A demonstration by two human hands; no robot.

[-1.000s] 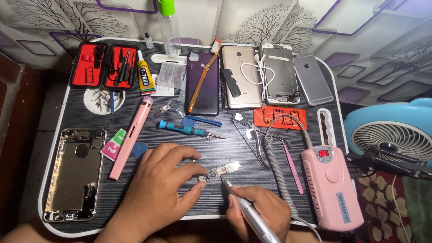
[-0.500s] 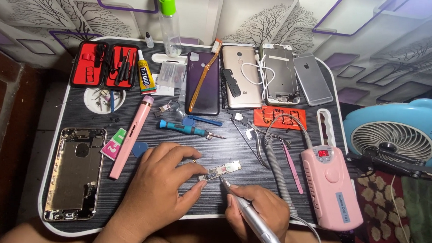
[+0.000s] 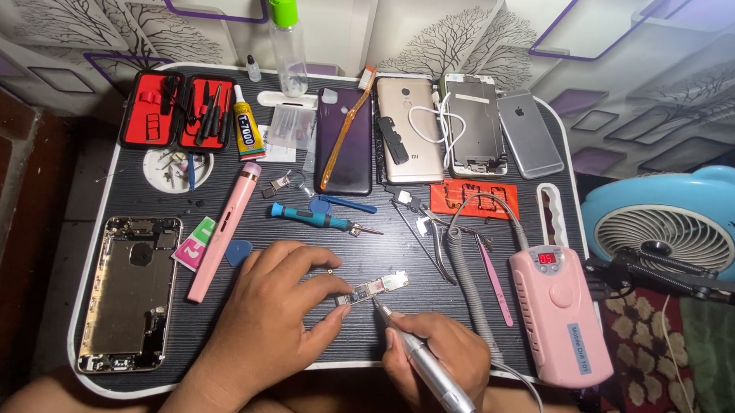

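One circuit board (image 3: 374,288) under left hand (image 3: 276,314); one rotary pen (image 3: 426,368) in right hand (image 3: 439,358)

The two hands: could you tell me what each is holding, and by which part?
Left hand pinches circuit board at its left end; right hand grips rotary handpiece mid-shaft.
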